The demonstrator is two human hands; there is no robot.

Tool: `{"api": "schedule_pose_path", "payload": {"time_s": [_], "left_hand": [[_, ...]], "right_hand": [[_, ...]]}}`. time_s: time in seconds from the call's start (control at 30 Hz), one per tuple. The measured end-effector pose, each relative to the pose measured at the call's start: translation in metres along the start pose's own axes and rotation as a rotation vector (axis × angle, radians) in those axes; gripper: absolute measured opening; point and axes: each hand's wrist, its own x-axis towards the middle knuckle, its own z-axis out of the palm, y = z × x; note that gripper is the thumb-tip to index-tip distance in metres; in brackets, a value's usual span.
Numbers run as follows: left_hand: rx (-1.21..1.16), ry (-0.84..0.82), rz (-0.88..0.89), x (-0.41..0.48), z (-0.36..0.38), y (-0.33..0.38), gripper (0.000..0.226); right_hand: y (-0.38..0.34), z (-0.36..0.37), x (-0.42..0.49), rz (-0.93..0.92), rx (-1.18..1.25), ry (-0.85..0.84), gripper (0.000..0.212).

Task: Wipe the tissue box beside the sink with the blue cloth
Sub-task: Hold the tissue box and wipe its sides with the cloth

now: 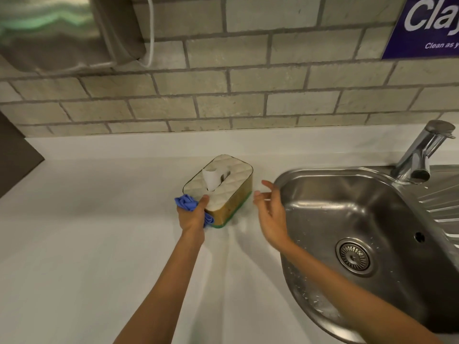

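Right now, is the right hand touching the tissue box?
Apart. The head view shows bare white counter between the open right hand and the tissue box.

- This looks like a shared washroom or a staff kitchenette, more likely in a public or workplace building than in a home.
- A stainless steel sink (372, 219) with a round drain strainer (354, 256) and a ribbed draining board (444, 209) is set into a plain white counter (99, 232).
- A chrome single-lever tap (422, 150) stands behind the basin.
- The wall (223, 95) is grey brick-pattern tile with dark grout.
- A brushed-metal wall dispenser (62, 31) hangs at upper left, with a white cord (150, 33) beside it.
- A purple sign (427, 26) at upper right reads "Clean as y…", the kind of notice posted in communal places.
- A tissue box (221, 189) sits on the counter beside the sink.
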Motion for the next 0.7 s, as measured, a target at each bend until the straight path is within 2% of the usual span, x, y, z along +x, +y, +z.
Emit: {"api": "schedule_pose_path", "payload": {"time_s": [0.13,0.3,0.4,0.57,0.7], "left_hand": [[0.112,-0.045,0.046,0.015,-0.004,0.005,0.052],[0.212,-0.068,0.15,0.028,0.0,0.011,0.048],[0.227,-0.11,0.164,0.032,0.001,0.012,0.045],[0.082,-0.204,0.059,0.031,-0.018,-0.003,0.049],[0.043,-0.31,0.07,0.014,-0.023,-0.021,0.056]], "right_hand": [[0.014,-0.018,0.031,0.131,-0.041,-0.037,0.048],[0.025,-0.024,0.046,0.263,-0.089,-0.26,0.076],[0.028,-0.021,0.047,0.261,-0.076,-0.323,0.078],[0.027,-0.021,0.041,0.206,-0.037,-0.33,0.091],[0.032,-0.02,0.035,0.203,-0.022,-0.323,0.083]]}}
